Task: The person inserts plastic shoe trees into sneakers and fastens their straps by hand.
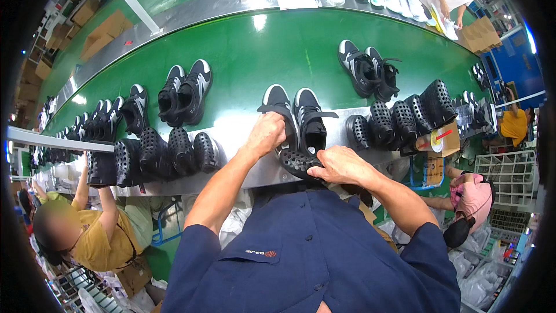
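In front of me a pair of black sneakers with grey-white toe caps stands on the bench, toes pointing away. My left hand (267, 133) is closed on the left sneaker (277, 97), at its strap and collar. The right sneaker (307, 103) stands beside it, its strap sticking out to the right. A black shoe form full of round holes (296, 162) lies across the sneakers' heels. My right hand (343, 166) is closed on the form's right end, thumb on top; its other fingers are partly hidden.
More perforated black forms (155, 152) line the near edge on both sides. Other sneaker pairs (186, 93) stand on the green belt (249, 52), one pair (368, 69) at right. People work at left, right and far right. A cardboard box (445, 142) holds a cup.
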`<action>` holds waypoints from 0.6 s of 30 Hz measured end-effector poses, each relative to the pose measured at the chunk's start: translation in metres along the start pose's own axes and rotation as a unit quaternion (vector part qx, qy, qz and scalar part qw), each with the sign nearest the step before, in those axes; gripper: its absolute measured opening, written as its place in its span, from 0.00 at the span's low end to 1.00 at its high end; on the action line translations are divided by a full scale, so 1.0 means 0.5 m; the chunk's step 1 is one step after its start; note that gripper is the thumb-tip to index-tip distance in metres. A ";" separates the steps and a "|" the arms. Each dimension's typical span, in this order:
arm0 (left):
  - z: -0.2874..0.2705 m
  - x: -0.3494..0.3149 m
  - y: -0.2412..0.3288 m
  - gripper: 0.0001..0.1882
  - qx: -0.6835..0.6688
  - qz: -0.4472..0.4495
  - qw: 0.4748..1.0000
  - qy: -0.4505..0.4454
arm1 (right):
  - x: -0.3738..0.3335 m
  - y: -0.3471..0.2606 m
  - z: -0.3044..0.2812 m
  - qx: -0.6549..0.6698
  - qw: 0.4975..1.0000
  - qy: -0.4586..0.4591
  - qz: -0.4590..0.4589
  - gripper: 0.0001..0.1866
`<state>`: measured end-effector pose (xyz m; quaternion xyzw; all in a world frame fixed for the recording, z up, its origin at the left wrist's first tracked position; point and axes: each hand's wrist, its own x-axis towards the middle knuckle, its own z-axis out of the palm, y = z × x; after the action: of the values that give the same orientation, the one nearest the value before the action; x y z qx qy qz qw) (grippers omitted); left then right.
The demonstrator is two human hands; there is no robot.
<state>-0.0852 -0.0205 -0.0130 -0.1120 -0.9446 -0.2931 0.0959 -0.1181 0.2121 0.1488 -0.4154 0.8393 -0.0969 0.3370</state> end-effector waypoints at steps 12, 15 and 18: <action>-0.055 0.017 0.006 0.07 -0.166 -0.059 0.984 0.005 | 0.221 0.001 0.191 -0.146 0.965 0.211 0.051 0.13; -0.061 0.020 0.002 0.09 -0.225 -0.143 0.964 -0.007 | 0.238 0.003 0.199 -0.122 0.969 0.211 0.050 0.19; -0.054 0.004 -0.030 0.10 -0.183 -0.138 0.973 0.019 | 0.245 -0.017 0.190 0.010 0.966 0.254 0.052 0.19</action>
<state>-0.0882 -0.0479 0.0013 0.0089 -0.8792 -0.4738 0.0499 -0.1036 0.1242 0.0214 -0.3291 0.9169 -0.1902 0.1217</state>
